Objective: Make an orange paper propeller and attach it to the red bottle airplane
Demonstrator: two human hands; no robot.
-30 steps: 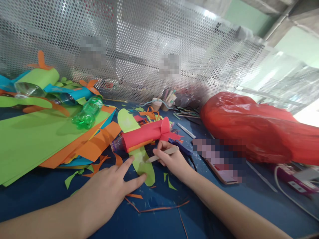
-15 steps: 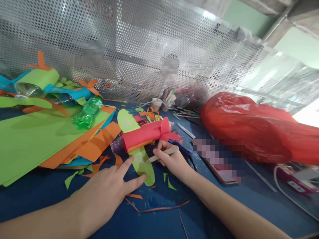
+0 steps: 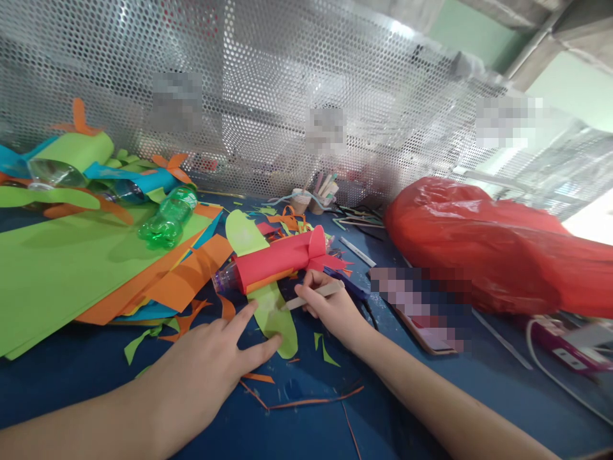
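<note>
A toy plane (image 3: 275, 260) lies on the blue table: a clear plastic bottle wrapped in red foam or paper, with red tail fins and an orange strip along its side. Its near green wing (image 3: 272, 313) points toward me; the far green wing (image 3: 245, 231) points away. My left hand (image 3: 211, 351) is open, thumb and forefinger spread and pressing on the near wing's left edge. My right hand (image 3: 330, 306) pinches a pale stick (image 3: 311, 296) like a pencil, its tip on or just over that wing's right edge.
Green sheets (image 3: 71, 268), orange pieces (image 3: 191, 275) and a green bottle (image 3: 170, 216) lie left, before other bottle planes (image 3: 76, 153). A dark blue tool (image 3: 347, 283), a phone (image 3: 416, 313) and a red bag (image 3: 479, 243) are right. Cups of sticks (image 3: 318, 199) stand behind.
My hands, the stick and the toy plane are nearly where they were; the stick's tip has shifted only very slightly. Blurred shapes behind the perforated metal screen differ a little.
</note>
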